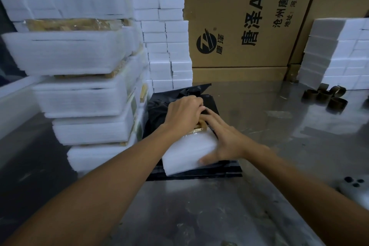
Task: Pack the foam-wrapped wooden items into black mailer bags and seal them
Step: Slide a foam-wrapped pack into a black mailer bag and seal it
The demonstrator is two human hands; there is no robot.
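A foam-wrapped wooden item [185,152] lies on a pile of flat black mailer bags [229,168] at the middle of the steel table. Its far end, where bare wood shows, sits at the mouth of an opened black mailer bag [159,104]. My left hand [184,113] grips the crumpled edge of that bag over the item's far end. My right hand [223,136] lies along the item's right side, fingers straight and thumb against the near foam edge.
A tall stack of foam-wrapped items [79,86] stands at the left, white foam blocks [169,46] behind it. Cardboard boxes [249,16] line the back. More foam blocks [335,54] and empty tape cores [327,96] sit at the right. A small white object [351,183] lies near the right edge.
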